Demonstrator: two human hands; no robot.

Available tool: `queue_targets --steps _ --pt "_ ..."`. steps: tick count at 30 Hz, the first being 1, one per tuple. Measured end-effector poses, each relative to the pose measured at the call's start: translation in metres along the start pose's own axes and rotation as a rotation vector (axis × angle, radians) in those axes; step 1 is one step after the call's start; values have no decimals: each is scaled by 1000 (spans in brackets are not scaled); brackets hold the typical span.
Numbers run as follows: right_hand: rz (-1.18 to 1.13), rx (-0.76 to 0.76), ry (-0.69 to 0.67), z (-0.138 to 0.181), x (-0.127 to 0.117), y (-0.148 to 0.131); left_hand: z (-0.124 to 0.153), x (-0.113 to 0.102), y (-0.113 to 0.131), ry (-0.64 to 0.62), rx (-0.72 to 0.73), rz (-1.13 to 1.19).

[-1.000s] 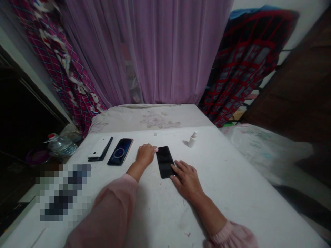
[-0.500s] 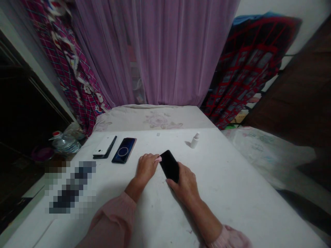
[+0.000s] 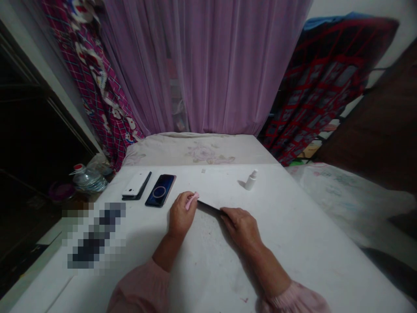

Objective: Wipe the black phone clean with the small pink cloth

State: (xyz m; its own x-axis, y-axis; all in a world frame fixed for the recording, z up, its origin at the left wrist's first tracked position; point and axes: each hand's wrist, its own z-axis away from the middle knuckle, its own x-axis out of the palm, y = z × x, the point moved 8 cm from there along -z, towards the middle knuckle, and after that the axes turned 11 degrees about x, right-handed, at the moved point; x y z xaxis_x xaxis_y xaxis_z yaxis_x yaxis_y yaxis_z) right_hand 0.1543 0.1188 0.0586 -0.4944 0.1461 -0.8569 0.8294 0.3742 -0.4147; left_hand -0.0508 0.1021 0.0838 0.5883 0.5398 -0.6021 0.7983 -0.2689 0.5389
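Observation:
My right hand (image 3: 241,224) grips the near end of a black phone (image 3: 208,206), which is tipped up so that I see it almost edge-on above the white table (image 3: 293,243). My left hand (image 3: 181,215) is closed around a small pink object (image 3: 191,200) whose tip pokes out beside the phone's far end. Both sleeves are pink.
Left of my hands lie a dark blue phone (image 3: 160,190) and a white phone on a dark case (image 3: 136,185). A small white spray bottle (image 3: 251,180) stands at the back right. A bed (image 3: 198,150), purple curtain and a water jug (image 3: 87,179) lie beyond the table.
The black phone lay flat on the table; my right hand has picked it up and turned it nearly edge-on. My left hand stayed beside it with the pink object.

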Motion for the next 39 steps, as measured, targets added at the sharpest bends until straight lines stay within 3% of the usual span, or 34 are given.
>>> queue_targets --steps 8,16,21,25,29,34,39 --pt "-310 43 26 -4 0 12 -3 4 30 -10 216 -52" --pt "-385 56 12 -7 0 11 10 38 83 -157 391 -158" --pt "-471 59 -9 -7 1 14 4 30 71 -141 415 -144" --pt "-557 110 -27 -8 1 19 -13 15 40 -91 323 -165" --pt "-587 176 -90 -7 4 25 -21 16 31 -91 278 -176" --pt "-448 227 -123 -5 5 29 -10 27 54 -69 329 -153" --pt "-439 199 -125 -4 8 28 8 56 92 -164 395 -112"
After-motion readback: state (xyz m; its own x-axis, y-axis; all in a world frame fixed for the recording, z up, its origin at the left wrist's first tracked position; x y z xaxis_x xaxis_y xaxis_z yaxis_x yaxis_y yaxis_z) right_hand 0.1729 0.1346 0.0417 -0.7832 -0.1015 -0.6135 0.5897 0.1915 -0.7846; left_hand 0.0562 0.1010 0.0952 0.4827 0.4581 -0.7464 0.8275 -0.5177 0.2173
